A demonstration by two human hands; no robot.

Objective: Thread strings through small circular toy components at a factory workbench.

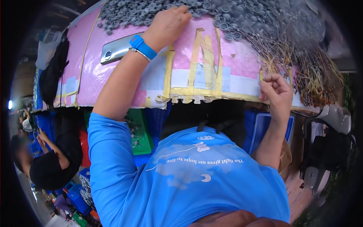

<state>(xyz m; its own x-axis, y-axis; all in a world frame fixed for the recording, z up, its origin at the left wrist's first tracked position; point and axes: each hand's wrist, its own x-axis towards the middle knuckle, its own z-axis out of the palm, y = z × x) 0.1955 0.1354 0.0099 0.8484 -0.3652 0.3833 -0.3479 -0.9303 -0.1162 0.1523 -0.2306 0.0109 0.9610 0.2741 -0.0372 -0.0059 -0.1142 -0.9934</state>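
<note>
My left hand (168,25) is stretched forward over the table to the near edge of a heap of small grey round parts (245,17). Its fingers are bent together at the heap, and whatever they hold is hidden. My right hand (279,92) hovers by the table's front edge on the right, fingers curled in with the thumb close against them. I cannot make out what is in that grip. Just beyond it lies a tangle of thin wires (314,77), brownish and yellowish, running out of the grey heap.
A phone (119,47) rests on the pink, taped table top (90,45), beside my left forearm. Under the edge are a green tray (141,132) and a blue crate (264,126). A chair (325,147) stands at right; another person (49,162) sits at left.
</note>
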